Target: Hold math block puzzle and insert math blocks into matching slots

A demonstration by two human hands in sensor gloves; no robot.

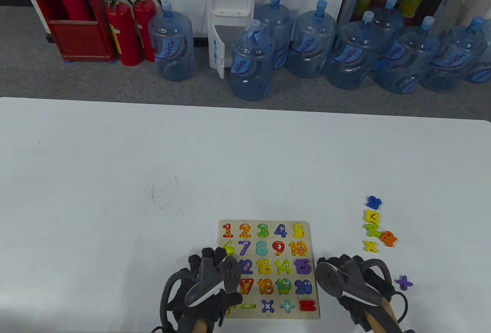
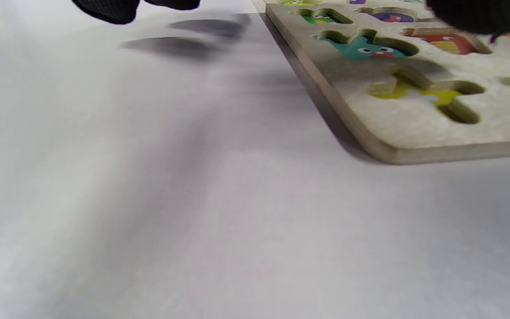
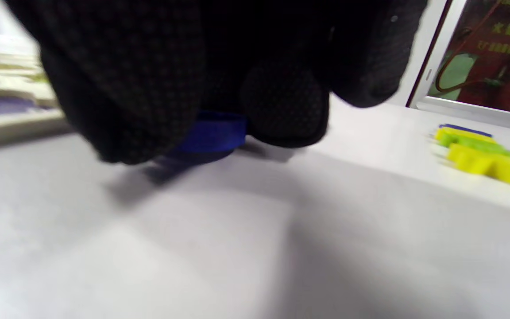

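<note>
Wooden puzzle board (image 1: 268, 225) between both hands, loose blocks (image 1: 374, 225) right

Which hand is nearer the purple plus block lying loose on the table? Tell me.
Right. The right hand sits just left of the purple plus block, while the left hand rests across the puzzle board, on its far left side.

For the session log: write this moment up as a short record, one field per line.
board: wooden puzzle board flat on the white table
left hand: left hand rests on the board's left part
right hand: right hand right of the board, fingers around a blue block low over the table
loose blocks: blue, yellow, green, orange pieces and a yellow cross in a cluster; purple plus apart
</note>
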